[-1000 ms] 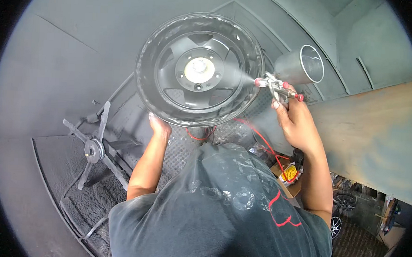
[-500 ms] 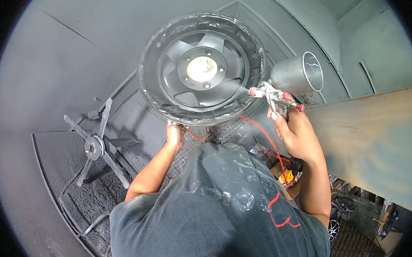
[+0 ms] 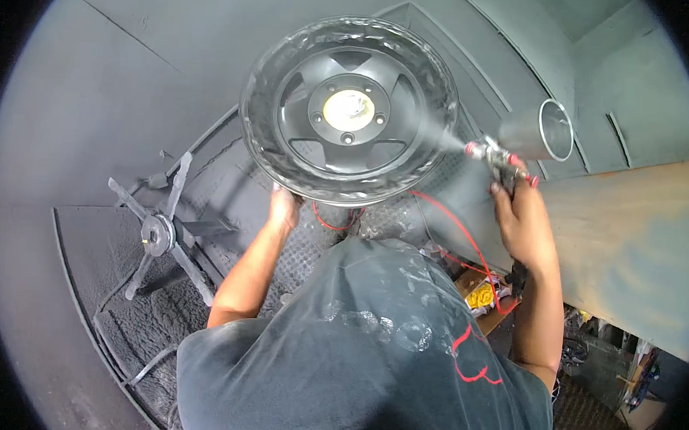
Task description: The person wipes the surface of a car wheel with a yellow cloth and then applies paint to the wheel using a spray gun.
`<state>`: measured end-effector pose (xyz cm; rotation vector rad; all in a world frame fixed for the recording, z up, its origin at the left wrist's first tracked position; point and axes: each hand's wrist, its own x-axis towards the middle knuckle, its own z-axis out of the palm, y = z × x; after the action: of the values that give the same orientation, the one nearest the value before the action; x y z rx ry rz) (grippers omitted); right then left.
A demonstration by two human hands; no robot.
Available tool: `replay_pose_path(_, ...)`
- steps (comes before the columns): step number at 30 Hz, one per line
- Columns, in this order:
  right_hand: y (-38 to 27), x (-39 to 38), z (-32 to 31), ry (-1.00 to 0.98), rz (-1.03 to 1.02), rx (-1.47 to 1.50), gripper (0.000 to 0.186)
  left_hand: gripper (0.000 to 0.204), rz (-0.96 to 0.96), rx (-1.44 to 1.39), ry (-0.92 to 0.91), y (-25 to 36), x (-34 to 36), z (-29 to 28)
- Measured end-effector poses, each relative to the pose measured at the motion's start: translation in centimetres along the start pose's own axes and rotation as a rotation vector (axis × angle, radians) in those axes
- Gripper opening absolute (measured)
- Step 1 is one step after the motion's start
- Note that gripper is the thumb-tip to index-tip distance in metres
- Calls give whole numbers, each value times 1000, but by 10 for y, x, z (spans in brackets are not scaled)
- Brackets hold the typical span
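A dark grey wheel rim [image 3: 347, 157] stands in front of me, its face toward me, with a bright round yellow-white piece [image 3: 348, 110] over its centre. My left hand [image 3: 283, 208] is at the rim's lower left edge, fingers partly hidden behind it and closed on that edge. To the right of the rim, my right hand [image 3: 522, 213] grips a spray gun [image 3: 503, 162] with red knobs and a metal cup [image 3: 537, 132]. Pale mist leaves the gun's nozzle toward the rim's right side.
A grey-coated stand [image 3: 157, 235] with several arms is at the left. A red hose [image 3: 464, 233] curves below the rim to the right. Beside it sits a box with a yellow item [image 3: 480, 295]. A stained panel [image 3: 624, 237] stands at the right, coated walls behind.
My right hand has moved the spray gun right, away from the rim, and the mist is wider. The rim has turned somewhat, and my left hand sits slightly higher and further left.
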<state>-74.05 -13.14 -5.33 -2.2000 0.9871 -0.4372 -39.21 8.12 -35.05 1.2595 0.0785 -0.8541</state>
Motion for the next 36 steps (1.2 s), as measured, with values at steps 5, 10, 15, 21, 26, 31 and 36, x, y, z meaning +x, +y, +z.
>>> replay_pose_path(5,-10,-21,6,-166,-41,42,28,13,-72,-141,-162,-70,-70,39)
replay_pose_path(10,-25,-29,6,-357,-57,37,21,23,-197,861,-818,-84,-77,49)
replay_pose_path(15,-25,-20,-2,-289,-50,22,22,32,-542,629,-457,-43,-59,25)
replay_pose_path(21,0,21,-5,75,-53,-42,30,32,-126,155,99,14,32,-48)
replay_pose_path(26,14,18,-3,70,-70,-120,38,31,51,-44,118,8,32,-30)
replay_pose_path(31,-3,4,-4,-93,22,-9,41,28,-126,-95,31,-76,-67,43)
replay_pose_path(36,-6,-4,5,-52,-69,-11,29,23,-499,236,-357,-80,-82,59)
